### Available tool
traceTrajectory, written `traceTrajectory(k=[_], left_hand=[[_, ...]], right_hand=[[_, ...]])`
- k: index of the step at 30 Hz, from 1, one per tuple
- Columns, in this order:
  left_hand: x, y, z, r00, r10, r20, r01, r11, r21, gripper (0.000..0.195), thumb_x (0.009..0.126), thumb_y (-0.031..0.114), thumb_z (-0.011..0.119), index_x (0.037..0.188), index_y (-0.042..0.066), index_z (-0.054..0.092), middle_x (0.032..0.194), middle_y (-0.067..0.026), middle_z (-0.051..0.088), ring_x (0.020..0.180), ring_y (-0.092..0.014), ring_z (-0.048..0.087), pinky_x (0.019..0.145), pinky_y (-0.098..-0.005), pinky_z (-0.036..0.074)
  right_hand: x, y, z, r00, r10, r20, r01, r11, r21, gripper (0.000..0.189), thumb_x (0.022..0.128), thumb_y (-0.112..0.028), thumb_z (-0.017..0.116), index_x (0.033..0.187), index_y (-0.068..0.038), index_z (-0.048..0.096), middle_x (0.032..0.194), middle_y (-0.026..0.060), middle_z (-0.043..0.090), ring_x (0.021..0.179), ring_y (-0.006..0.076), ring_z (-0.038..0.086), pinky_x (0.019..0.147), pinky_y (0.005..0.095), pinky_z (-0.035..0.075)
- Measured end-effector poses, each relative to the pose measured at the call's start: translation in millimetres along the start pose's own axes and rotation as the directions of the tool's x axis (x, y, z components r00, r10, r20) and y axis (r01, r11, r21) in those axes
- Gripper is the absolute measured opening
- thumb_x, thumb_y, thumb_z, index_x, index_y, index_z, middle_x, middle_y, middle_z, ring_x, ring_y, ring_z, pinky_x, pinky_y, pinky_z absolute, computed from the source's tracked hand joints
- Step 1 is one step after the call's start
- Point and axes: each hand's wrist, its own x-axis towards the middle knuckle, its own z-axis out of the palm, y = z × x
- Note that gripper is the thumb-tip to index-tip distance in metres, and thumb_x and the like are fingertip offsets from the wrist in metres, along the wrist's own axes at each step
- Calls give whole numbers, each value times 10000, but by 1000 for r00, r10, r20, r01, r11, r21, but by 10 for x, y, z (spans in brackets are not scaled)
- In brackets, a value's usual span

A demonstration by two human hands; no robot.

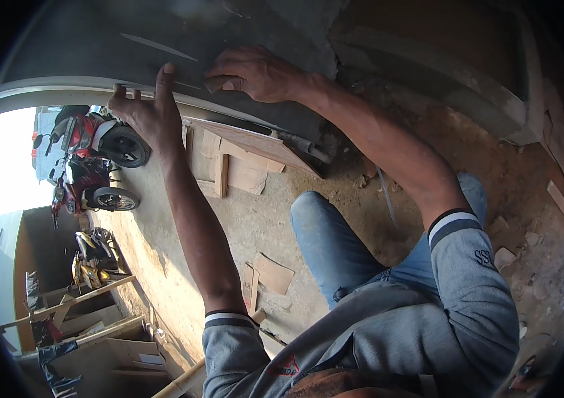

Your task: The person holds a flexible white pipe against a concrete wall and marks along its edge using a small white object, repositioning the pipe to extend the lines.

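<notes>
In front of me rises a dark grey wall surface (98, 52), with a pale strip (58, 82) running along its lower-left edge. My left hand (145, 112) has its fingers spread at that strip, the thumb lying up over the grey surface. Between the fingers and thumb of my right hand (262, 74) is a small brown block (216, 83), held against or close to the grey surface; its material is hard to tell. A thin light streak (159, 47) crosses the surface above my left thumb.
Propped by the wall's foot is a wooden panel (257, 142), near a grey pipe (302, 143) and cardboard pieces (242, 171). Several motorcycles (125, 147) stand to the left. A concrete ledge (491, 104) juts out at right. Timber poles (88, 298) lie lower left.
</notes>
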Motion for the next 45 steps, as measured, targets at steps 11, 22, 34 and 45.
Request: traceTrajectory(k=[11,22,34,45], left_hand=[[-13,76,-12,999,-33,19,32,999,26,874,757,343,797,1230,-151,254,1209,-222,310,1239,-333,366,1089,-459,336],[-42,94,11,996,-84,32,81,995,63,793,783,266,780,1276,-48,244,1300,-238,342,1213,-341,449,967,-410,477],[-38,131,23,990,-128,53,128,992,2,790,792,283,769,1263,-52,230,1283,-218,309,1255,-316,389,1068,-427,370],[-52,55,-10,997,-72,34,73,996,-48,823,769,318,790,1245,-70,243,1330,-238,278,1299,-322,330,1111,-443,317]], right_hand=[[-5,-24,-11,1000,2,5,-1,994,-105,250,864,-221,622,1102,-165,677,1072,5,635,1043,216,565,934,403,402],[-71,-106,-41,1000,3,-18,-8,960,-278,247,848,-185,587,1063,-243,696,1079,-33,629,999,160,556,877,403,400],[14,94,-112,991,-20,131,61,948,-313,356,822,-126,586,1136,-289,629,1028,-50,565,1056,162,535,905,437,408],[-188,190,-281,988,-11,-156,-18,983,-183,297,837,-157,655,1133,-158,671,1062,8,631,998,189,579,895,390,412]])
